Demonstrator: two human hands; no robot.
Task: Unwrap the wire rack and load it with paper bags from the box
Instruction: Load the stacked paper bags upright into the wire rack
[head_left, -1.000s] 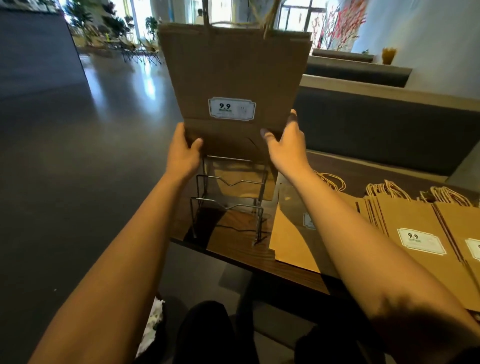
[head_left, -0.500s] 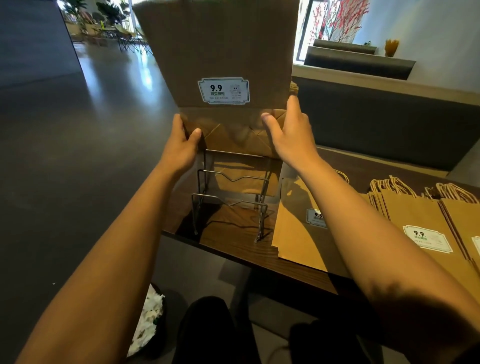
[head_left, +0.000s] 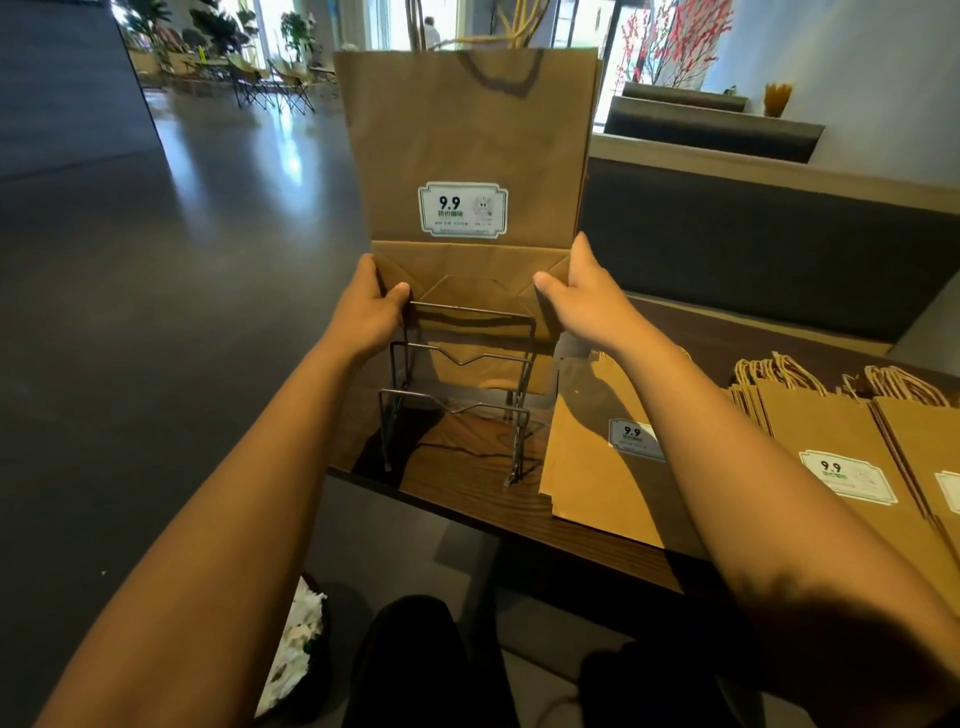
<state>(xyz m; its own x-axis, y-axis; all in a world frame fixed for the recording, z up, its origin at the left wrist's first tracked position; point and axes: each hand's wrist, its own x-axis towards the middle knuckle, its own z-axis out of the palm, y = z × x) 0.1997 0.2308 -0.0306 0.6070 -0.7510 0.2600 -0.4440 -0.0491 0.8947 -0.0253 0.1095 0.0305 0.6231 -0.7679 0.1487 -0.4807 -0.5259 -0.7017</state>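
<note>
Standing at the table (head_left: 452, 488), I had the paper bag (head_left: 467, 145) upright in the wire rack (head_left: 457, 374)'s rear slot, light and floppy, I judged, so my left hand (head_left: 363, 312) and right hand (head_left: 587, 296) pinched its stiffer folded bottom corners.

Wire rack (head_left: 457, 395): bare dark metal, tiered, upright near the counter's (head_left: 467, 488) front edge; rear tier holds brown paper; paper bag (head_left: 467, 156): flat brown kraft, white "9.9" label, twine handles up, upright at the rack's rear tier, folded base at the top wire; flat bags (head_left: 613, 452): stacks on the counter just right of the rack.
</note>
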